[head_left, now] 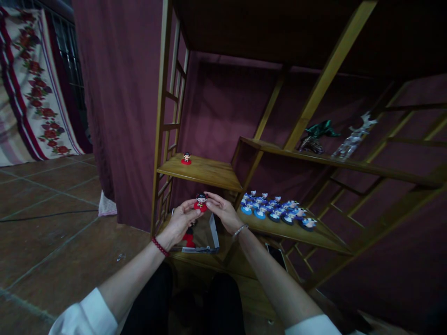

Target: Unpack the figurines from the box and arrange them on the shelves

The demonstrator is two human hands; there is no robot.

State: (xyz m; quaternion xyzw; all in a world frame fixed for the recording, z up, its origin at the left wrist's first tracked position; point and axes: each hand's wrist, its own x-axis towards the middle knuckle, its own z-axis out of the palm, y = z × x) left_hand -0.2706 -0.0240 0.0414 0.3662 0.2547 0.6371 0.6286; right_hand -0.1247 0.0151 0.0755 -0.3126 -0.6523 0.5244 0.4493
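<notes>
Hands: just two, a left hand (182, 222) and a right hand (223, 211)
Red-based figurines (201, 203): two in plain sight
Open box (213, 232): one, with red stuff inside I honestly can't count
Blue-based figurines (275, 212): nine at least, rows overlap so no exact number, sorry
Dark green ornament (323, 128): one
Clear ornament (353, 138): only one
Bracelets: two, one red beaded bracelet (160, 246), one silvery bracelet (240, 230)
</notes>
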